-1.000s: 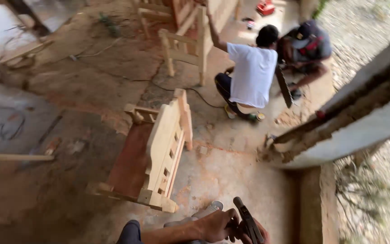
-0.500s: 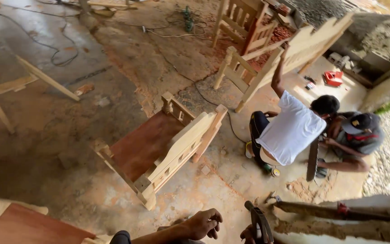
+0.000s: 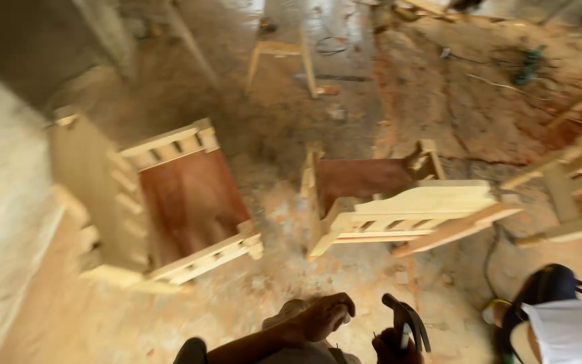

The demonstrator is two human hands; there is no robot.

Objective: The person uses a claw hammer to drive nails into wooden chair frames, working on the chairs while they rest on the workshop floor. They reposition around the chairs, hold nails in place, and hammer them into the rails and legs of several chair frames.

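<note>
Left hand [image 3: 323,315] curls shut, what it pinches too small to tell, while just beside it the right hand [image 3: 393,344] clamps a claw hammer [image 3: 409,322] low above the dusty floor [image 3: 372,269], below a tipped wooden chair [image 3: 389,202]

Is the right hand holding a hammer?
Yes, the right hand grips a dark claw hammer with its head up, beside the closed left hand, above the dusty floor.
</note>
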